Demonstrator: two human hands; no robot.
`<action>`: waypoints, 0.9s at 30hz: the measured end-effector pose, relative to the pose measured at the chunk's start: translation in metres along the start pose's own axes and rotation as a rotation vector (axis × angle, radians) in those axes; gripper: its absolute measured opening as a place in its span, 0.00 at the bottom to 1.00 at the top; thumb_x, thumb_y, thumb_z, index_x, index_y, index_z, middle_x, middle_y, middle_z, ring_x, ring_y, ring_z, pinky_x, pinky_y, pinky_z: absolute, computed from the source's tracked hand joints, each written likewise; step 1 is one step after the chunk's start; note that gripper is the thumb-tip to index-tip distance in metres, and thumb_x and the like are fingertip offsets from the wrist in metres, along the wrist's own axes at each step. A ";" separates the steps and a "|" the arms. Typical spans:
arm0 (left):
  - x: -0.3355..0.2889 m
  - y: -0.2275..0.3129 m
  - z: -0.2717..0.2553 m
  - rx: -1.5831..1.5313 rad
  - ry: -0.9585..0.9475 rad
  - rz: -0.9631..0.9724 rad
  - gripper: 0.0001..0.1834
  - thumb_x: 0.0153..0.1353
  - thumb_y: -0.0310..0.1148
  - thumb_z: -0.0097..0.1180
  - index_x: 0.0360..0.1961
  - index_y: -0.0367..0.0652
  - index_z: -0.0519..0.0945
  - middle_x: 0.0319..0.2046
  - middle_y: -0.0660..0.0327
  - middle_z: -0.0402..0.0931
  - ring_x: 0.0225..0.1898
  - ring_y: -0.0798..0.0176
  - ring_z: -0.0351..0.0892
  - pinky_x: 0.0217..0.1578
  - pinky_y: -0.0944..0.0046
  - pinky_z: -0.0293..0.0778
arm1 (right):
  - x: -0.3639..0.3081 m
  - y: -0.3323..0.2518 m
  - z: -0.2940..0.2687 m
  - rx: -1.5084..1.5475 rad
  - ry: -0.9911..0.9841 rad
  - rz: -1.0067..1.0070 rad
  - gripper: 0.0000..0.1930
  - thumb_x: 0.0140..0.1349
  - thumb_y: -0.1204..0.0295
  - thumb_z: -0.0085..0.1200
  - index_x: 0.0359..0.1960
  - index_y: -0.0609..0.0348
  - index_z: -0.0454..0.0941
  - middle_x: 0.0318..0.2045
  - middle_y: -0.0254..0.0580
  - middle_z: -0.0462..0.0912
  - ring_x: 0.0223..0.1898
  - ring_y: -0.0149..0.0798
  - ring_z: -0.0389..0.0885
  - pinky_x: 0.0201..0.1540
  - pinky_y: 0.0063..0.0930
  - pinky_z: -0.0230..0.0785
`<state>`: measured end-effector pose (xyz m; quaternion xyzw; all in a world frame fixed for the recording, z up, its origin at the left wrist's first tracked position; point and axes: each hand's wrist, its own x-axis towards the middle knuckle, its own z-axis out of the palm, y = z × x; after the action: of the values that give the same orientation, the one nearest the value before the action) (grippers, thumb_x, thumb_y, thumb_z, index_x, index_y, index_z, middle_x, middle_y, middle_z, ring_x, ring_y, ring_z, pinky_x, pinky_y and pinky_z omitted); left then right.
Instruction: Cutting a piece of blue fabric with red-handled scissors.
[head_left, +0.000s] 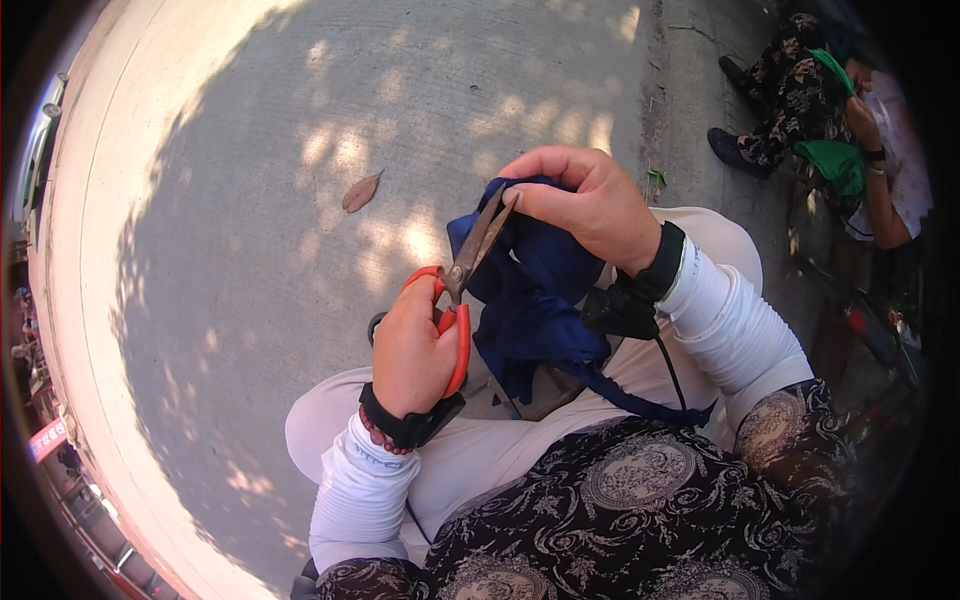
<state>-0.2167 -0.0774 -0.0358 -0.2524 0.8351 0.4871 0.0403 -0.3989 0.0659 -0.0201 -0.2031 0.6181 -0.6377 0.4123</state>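
Observation:
My left hand (408, 350) is closed round the red handles of a pair of scissors (468, 262). Their dark metal blades are a little apart and point up and right, the tips reaching my right hand's fingertips. Between thumb and fingers, my right hand (605, 205) pinches the upper edge of a dark blue cloth (545, 325). The blades lie against the cloth near that pinch. The rest of the cloth hangs in folds over my lap, with a narrow strip trailing to the right. Whether the blades have fabric between them I cannot tell.
A dry brown leaf (362, 192) lies on the shaded concrete ground (280, 240). At the upper right another person (790, 110) sits holding green cloth (835, 165). Black bands with devices are on both my wrists, and a thin black cable (672, 372) hangs from the right one.

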 end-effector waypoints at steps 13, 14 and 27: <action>0.003 0.000 0.000 -0.317 -0.237 -0.124 0.14 0.55 0.22 0.53 0.44 0.35 0.75 0.29 0.57 0.77 0.28 0.67 0.77 0.29 0.67 0.72 | -0.001 -0.002 0.002 0.025 -0.038 0.028 0.10 0.63 0.75 0.55 0.44 0.67 0.78 0.36 0.36 0.83 0.36 0.24 0.80 0.42 0.17 0.73; 0.003 0.001 0.002 -0.402 -0.251 -0.153 0.14 0.56 0.21 0.51 0.45 0.34 0.75 0.31 0.58 0.77 0.29 0.68 0.77 0.30 0.69 0.73 | -0.001 -0.002 0.002 0.026 -0.037 0.028 0.10 0.63 0.75 0.55 0.44 0.67 0.78 0.36 0.36 0.83 0.36 0.24 0.80 0.42 0.17 0.73; 0.009 -0.010 0.008 -0.318 -0.205 -0.038 0.16 0.54 0.21 0.44 0.44 0.32 0.75 0.36 0.53 0.80 0.25 0.67 0.78 0.29 0.71 0.73 | 0.003 0.000 0.002 -0.171 0.022 -0.049 0.10 0.61 0.73 0.56 0.40 0.66 0.80 0.31 0.32 0.83 0.32 0.22 0.78 0.35 0.16 0.71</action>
<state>-0.2213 -0.0777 -0.0504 -0.2201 0.7341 0.6355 0.0940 -0.3988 0.0627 -0.0203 -0.2457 0.6697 -0.5945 0.3710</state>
